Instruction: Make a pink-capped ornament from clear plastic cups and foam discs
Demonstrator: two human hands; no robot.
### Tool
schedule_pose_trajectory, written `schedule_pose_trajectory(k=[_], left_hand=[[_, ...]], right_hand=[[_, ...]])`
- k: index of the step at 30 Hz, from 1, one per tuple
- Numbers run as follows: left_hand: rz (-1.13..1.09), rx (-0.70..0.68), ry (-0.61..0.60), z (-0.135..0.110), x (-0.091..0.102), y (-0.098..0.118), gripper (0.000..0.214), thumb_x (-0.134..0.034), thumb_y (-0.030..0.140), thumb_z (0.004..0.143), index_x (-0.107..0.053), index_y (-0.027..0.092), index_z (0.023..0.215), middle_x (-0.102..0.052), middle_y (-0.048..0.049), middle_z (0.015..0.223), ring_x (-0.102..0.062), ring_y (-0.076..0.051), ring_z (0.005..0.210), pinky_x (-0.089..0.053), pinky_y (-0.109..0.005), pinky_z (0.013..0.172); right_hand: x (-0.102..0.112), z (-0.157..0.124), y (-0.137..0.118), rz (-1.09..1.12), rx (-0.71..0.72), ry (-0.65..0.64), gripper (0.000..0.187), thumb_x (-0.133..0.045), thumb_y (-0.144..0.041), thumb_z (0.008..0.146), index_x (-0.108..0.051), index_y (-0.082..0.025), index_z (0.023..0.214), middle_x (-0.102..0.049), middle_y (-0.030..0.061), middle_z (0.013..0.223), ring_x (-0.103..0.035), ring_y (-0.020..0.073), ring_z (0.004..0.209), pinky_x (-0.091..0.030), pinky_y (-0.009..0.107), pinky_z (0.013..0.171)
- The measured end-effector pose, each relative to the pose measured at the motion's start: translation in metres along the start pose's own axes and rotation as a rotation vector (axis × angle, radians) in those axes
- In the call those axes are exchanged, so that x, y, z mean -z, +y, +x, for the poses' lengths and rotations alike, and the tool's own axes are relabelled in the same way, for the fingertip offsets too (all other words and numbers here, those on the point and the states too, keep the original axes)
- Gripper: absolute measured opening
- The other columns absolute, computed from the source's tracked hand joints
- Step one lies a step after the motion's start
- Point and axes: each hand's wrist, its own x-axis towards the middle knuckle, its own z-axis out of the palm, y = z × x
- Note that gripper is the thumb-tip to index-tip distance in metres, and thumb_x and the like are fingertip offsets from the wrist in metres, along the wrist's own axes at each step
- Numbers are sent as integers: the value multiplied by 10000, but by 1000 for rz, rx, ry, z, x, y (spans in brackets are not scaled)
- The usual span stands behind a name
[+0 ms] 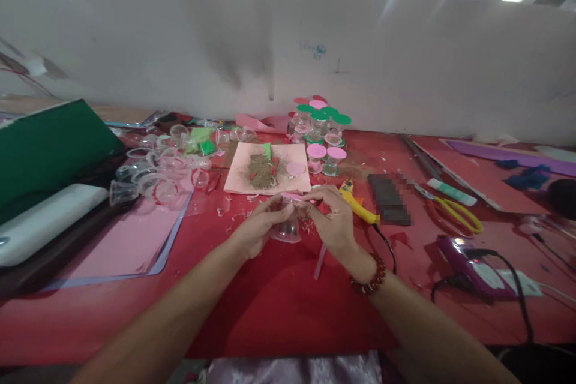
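"Two bare hands in the middle of the frame; what do they have?"

"One clear plastic cup (287, 231), wide mouth downward, between them. A pink paper piece (291, 196) lies across its upper end."

"How are the fingers set?"

"On the left hand (258, 225), thumb and fingers close around the cup's upper part. On the right hand (333, 216), thumb and forefinger pinch the paper's edge. I can't tell whether the cup touches the red tabletop (270, 306)."

"And around them?"

"Just right of the right hand lies a yellow glue gun (360, 207), with yellow-handled scissors (450, 210) farther toward the right side. Above the hands, a pale pink sheet (234, 180) carries a brown crumbly heap (261, 173)."

"Any more cups?"

"Several paper-topped cups (318, 127) stand at upper center, under green and pink rounds. Many loose clear cups (155, 162) lie heaped at center left, partly over pink paper sheets (121, 246)."
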Motion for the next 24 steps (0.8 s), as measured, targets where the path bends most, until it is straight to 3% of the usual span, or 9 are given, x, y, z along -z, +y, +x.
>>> schedule_pose_trajectory(k=[9, 14, 19, 24], left_hand=[[-86, -30, -71, 3, 6, 2, 359, -791, 462, 678, -674, 161, 836, -682, -52, 754, -612, -158, 612, -459, -282, 588], [-113, -95, -2, 2, 5, 2, 303, -834, 351, 641, -659, 176, 815, -654, -6, 748, -578, -109, 586, -464, -239, 556], [-109, -105, 47, 1, 3, 5, 301, -830, 315, 631, -618, 163, 782, -659, -10, 770, -567, -106, 586, -499, -249, 539], [-101, -121, 83, 0, 1, 7, 331, -852, 297, 591, -609, 163, 771, -646, -9, 761, -577, -115, 612, -501, -245, 534]], right_hand=[[1, 0, 0, 26, -36, -14, 129, -664, -294, 866, -671, -241, 749, -659, 10, 724, -584, 185, 733, -447, 330, 718], [3, 0, 1, 70, -111, 8, 214, -640, -373, 880, -655, -222, 729, -648, 8, 714, -575, 169, 704, -430, 303, 688], [1, 0, 0, 82, -212, 42, 425, -513, -444, 939, -512, -203, 589, -476, -21, 587, -436, 130, 576, -350, 284, 594], [-3, 0, -1, 162, -247, 68, 403, -601, -378, 891, -382, -217, 594, -361, -52, 586, -334, 115, 569, -324, 272, 571]])
